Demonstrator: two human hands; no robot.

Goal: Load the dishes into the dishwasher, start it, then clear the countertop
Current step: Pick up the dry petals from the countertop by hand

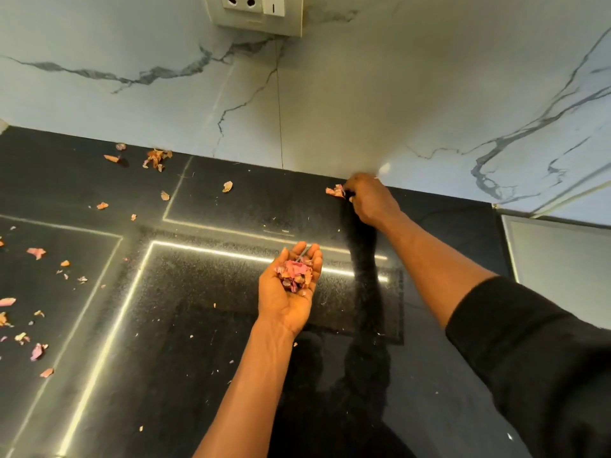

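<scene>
Dry pink and orange petal scraps lie scattered over the glossy black countertop [205, 325]. My left hand [287, 289] is palm up over the middle of the counter, fingers cupped around a small heap of collected petals [294, 274]. My right hand [368, 200] reaches to the back edge by the wall, and its fingertips pinch a pink petal piece [334, 191] at the counter surface. A cluster of scraps [157, 159] sits at the back left. Several more petals [36, 252] are spread along the left side.
A marble-patterned wall [330, 94] rises behind the counter, with a socket and switch plate [258, 11] at the top. A pale surface [555, 256] adjoins the counter on the right. Bright light strips reflect in the black top.
</scene>
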